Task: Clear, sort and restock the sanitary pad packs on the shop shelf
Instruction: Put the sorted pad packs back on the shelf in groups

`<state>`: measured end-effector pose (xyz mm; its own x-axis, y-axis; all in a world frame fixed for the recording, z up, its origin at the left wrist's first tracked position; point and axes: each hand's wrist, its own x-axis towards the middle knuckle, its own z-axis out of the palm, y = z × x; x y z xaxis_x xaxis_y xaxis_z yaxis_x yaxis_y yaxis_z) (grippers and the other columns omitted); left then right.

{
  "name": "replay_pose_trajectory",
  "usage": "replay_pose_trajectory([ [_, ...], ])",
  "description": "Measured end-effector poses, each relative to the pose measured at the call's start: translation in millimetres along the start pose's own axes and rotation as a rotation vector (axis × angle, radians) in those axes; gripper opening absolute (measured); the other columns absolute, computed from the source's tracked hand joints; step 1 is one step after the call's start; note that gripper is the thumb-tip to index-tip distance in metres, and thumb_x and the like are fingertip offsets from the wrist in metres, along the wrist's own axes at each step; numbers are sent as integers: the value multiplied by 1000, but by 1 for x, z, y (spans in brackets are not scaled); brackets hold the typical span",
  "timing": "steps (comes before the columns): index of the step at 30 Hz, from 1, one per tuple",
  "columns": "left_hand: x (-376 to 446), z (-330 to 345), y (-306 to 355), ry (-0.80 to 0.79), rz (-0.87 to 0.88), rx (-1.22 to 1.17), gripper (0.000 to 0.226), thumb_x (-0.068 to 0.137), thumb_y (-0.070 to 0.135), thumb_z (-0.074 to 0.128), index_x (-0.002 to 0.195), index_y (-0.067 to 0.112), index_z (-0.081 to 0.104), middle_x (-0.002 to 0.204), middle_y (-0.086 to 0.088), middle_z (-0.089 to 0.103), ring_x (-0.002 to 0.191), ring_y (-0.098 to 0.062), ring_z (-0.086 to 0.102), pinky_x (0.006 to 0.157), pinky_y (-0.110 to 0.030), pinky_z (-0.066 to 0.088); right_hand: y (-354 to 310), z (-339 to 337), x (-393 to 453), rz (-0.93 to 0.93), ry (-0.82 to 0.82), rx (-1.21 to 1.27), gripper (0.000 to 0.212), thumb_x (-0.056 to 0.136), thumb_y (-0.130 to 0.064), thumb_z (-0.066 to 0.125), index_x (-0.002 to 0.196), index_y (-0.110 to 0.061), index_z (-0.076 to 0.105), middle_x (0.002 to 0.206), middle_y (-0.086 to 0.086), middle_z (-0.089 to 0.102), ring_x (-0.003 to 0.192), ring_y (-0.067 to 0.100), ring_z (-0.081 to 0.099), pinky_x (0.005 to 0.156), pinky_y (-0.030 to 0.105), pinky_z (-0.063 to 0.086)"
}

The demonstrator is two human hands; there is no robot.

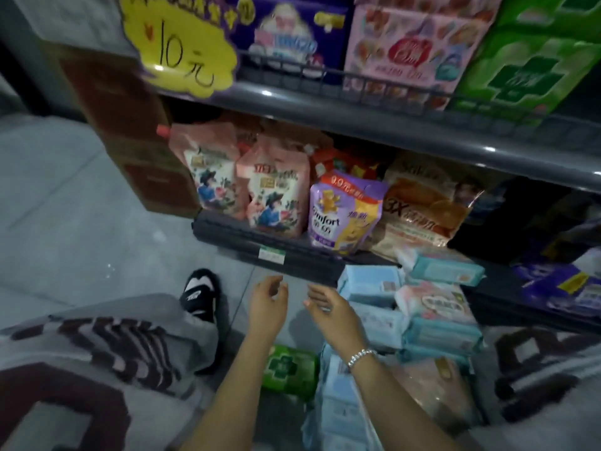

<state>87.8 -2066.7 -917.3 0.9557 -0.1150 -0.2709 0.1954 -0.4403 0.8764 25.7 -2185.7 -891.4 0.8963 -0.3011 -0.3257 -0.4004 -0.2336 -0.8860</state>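
Several sanitary pad packs lie piled on the floor in front of the shelf: light blue packs, a pink and white pack, teal packs and a green pack lower down. More pale blue packs lie under my right forearm. My left hand hovers over the floor with loosely curled fingers and holds nothing. My right hand is beside it, fingers relaxed, just left of the blue packs, not gripping any.
The bottom shelf holds pink refill pouches, a purple Comfort pouch and an orange pouch. The shelf above carries purple, pink and green boxes behind a yellow price sign. My knee and shoe are at left.
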Motion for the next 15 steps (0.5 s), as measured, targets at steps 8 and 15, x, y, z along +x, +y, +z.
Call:
replay_pose_trajectory([
  [8,-5,-6,-97,-75,-304,90,31,95,18,59,122,5,60,119,-14,63,104,-27,61,79,-24,46,50,59,6,243,-132,-105,41,92,-21,65,131,-14,55,125,3,59,102,8,56,88,18,45],
  [15,-15,3,-145,-74,-578,136,22,90,8,63,111,7,54,109,-13,65,97,-30,60,73,-27,44,76,82,11,331,-195,-326,41,91,-19,65,130,-9,57,131,9,60,118,20,58,100,27,44],
])
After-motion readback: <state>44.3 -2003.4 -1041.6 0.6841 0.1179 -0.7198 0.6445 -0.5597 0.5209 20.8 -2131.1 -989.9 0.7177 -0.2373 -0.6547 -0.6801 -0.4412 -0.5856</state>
